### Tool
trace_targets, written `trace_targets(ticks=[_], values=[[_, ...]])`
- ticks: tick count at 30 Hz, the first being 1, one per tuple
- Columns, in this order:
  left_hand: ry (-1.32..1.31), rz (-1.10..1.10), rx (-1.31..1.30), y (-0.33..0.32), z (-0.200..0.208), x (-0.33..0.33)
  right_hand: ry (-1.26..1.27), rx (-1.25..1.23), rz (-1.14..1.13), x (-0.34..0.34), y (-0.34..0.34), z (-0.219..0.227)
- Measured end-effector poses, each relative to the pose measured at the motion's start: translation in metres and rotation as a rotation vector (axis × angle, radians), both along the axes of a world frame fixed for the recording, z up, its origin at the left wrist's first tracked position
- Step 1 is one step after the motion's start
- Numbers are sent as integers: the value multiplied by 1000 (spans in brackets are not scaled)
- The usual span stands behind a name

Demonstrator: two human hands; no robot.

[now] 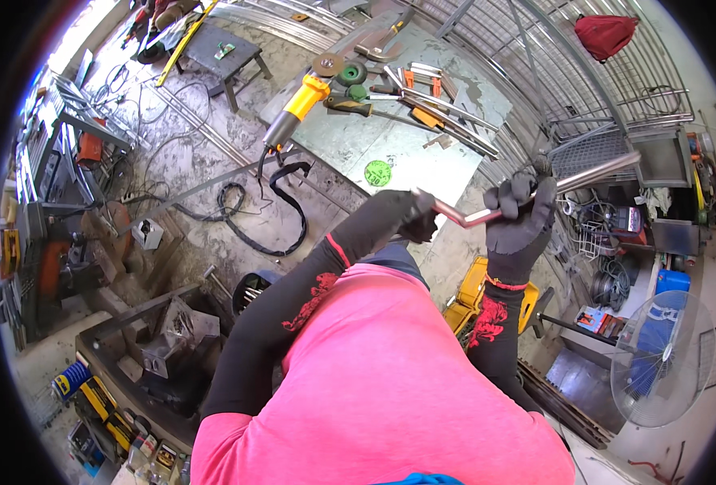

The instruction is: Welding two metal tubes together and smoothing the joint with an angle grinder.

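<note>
A shiny bent metal rod or tube [596, 172] runs across both of my hands above the near edge of the metal-topped table [447, 170]. My right hand [524, 210], in a dark grey glove, is wrapped round its middle, and the long straight part sticks out to the right. My left hand [410, 217], also in a dark glove, is closed at the short bent end, with its fingers partly hidden. On the table's left side lies a yellow and grey angle grinder [300, 107], its disc pointing away and its black cable hanging off the edge.
Metal offcuts [455, 113], a dark-handled tool [348, 106] and a clamp [386, 50] lie on the table. Metal grating [495, 32] stands behind. A pedestal fan [665, 356] is at right, a yellow case [469, 295] below, and a dark steel bin [124, 339] at left.
</note>
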State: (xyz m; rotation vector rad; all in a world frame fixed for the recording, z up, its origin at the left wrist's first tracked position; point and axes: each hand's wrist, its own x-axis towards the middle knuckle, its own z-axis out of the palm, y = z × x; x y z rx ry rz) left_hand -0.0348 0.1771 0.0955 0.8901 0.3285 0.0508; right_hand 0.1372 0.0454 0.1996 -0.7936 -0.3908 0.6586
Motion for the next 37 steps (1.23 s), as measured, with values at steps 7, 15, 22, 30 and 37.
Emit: trace_targets(ticks=[7, 15, 22, 30, 37], values=[[314, 450, 782, 27, 4, -18, -1186, -1163, 183, 17, -26, 41], [-126, 335, 1495, 34, 18, -21, -1710, -1141, 427, 19, -21, 3], [128, 384, 810, 8, -31, -5, -2034, -527, -205, -11, 36, 52], [100, 258, 812, 14, -19, -15, -597, -604, 26, -50, 10, -72], [183, 18, 813, 19, 12, -28, -510, -574, 240, -13, -6, -123]])
